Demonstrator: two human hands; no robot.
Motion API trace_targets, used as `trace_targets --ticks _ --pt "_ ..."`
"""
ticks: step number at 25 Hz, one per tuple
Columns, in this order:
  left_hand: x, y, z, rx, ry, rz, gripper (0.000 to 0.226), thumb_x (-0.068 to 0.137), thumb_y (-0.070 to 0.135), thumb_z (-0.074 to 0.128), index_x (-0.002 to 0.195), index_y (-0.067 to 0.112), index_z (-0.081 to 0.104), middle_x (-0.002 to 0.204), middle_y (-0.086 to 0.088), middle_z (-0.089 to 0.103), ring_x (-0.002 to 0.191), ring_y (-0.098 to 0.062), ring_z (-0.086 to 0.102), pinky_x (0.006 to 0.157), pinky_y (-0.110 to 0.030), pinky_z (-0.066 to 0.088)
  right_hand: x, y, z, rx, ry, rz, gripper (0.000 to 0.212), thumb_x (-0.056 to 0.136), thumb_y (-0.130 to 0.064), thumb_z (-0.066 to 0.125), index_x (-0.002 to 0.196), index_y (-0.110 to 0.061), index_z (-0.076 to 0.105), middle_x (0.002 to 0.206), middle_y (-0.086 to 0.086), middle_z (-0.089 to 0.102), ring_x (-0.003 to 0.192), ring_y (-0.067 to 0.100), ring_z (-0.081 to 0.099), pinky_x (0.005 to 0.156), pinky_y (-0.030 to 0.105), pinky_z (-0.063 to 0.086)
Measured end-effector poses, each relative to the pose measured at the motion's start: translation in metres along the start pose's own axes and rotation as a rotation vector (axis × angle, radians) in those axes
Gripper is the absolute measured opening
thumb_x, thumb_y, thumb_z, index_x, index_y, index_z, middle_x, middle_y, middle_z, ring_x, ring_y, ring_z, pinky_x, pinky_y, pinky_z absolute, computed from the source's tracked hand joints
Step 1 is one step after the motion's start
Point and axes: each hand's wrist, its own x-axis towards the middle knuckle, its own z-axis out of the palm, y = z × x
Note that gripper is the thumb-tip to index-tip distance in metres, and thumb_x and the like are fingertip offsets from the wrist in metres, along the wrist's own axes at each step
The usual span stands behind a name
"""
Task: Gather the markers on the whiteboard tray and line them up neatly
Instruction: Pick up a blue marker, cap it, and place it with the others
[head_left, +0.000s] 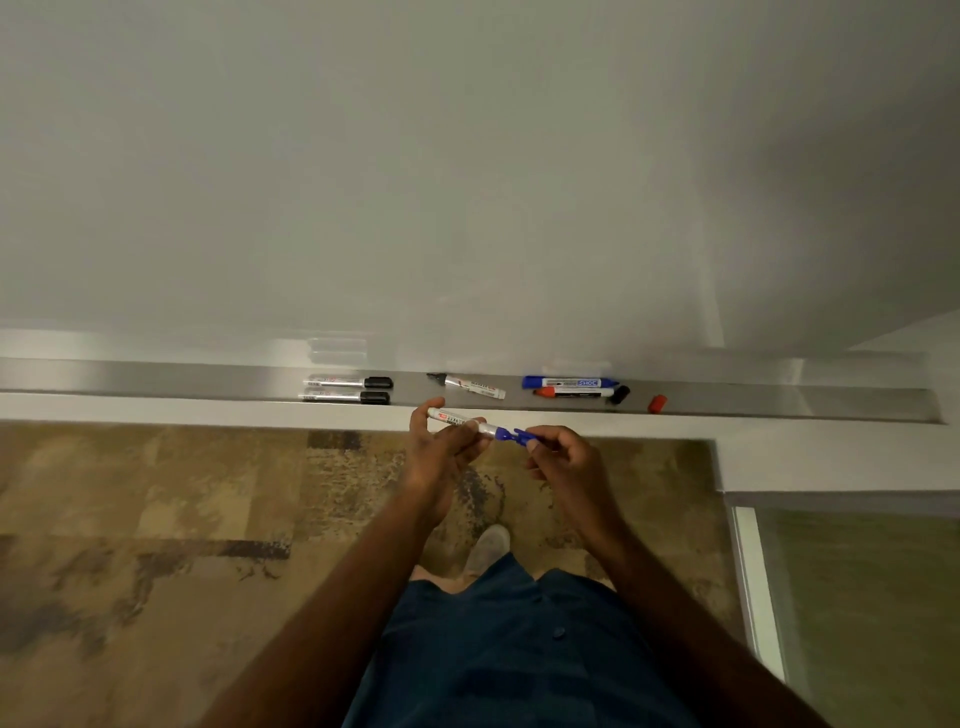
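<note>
Early stage: two black-capped markers (347, 388) lie paired at the left on the tray (156, 376); right of them sit an uncapped black marker (467, 385), a blue and red pair (569, 387), loose black cap (619, 394) and red cap (657, 403). Just below the tray, left hand (441, 447) grips a white-barrelled blue marker (467, 422), right hand (561, 454) pinches its blue cap (527, 436), tip bare. Capping and lining up remain.

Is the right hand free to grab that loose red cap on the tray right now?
Probably not yet: the right hand is pinching the blue cap beside the marker in the left hand. The path to the red cap looks clear otherwise.
</note>
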Motion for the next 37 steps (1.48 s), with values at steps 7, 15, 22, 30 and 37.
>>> trace_targets --ticks 7,15,22,30,37 --pt "-0.003 0.002 -0.009 -0.017 0.023 0.04 0.06 0.088 -0.007 0.067 0.135 0.021 0.043 0.101 -0.021 0.073 0.083 -0.029 0.073 0.077 -0.037 0.063 -0.007 -0.012 -0.001 -0.022 -0.064 -0.038 0.017 0.099 -0.028 0.06 0.108 -0.041 0.064 0.101 -0.008 0.073 0.087 0.005 0.072 0.077 0.023 0.06" --pt "-0.008 0.004 -0.007 -0.027 0.133 0.06 0.023 0.103 0.015 0.053 0.125 0.011 0.056 0.111 -0.023 0.071 0.089 -0.031 0.072 0.071 -0.036 0.063 -0.021 -0.02 0.022 -0.24 0.01 -0.229 0.025 0.097 -0.021 0.064 0.12 -0.011 0.067 0.11 -0.001 0.071 0.099 0.01 0.067 0.08 0.014 0.054" --pt "-0.014 0.027 -0.02 -0.019 0.083 0.159 0.014 0.103 0.014 0.052 0.116 0.013 0.058 0.099 -0.017 0.072 0.085 -0.029 0.072 0.074 -0.038 0.063 -0.026 -0.039 0.052 -0.155 0.074 -0.228 0.019 0.097 -0.018 0.065 0.114 -0.011 0.067 0.103 -0.001 0.07 0.093 0.007 0.068 0.077 0.015 0.055" --pt "-0.001 0.069 -0.065 0.127 -0.036 0.174 0.01 0.103 0.012 0.054 0.112 0.011 0.058 0.104 -0.019 0.074 0.1 -0.037 0.073 0.087 -0.045 0.06 -0.006 -0.064 0.086 0.23 -0.149 0.203 0.018 0.097 -0.01 0.064 0.114 -0.005 0.068 0.093 0.011 0.075 0.074 0.012 0.074 0.067 0.021 0.06" --pt "0.029 0.125 -0.119 1.284 -0.099 0.456 0.011 0.088 0.015 0.075 0.098 0.018 0.077 0.095 0.003 0.074 0.084 -0.008 0.066 0.081 -0.031 0.053 0.02 -0.075 0.138 0.12 -0.072 0.134 0.017 0.098 -0.012 0.063 0.114 -0.012 0.066 0.099 0.005 0.072 0.078 0.011 0.071 0.064 0.017 0.057"
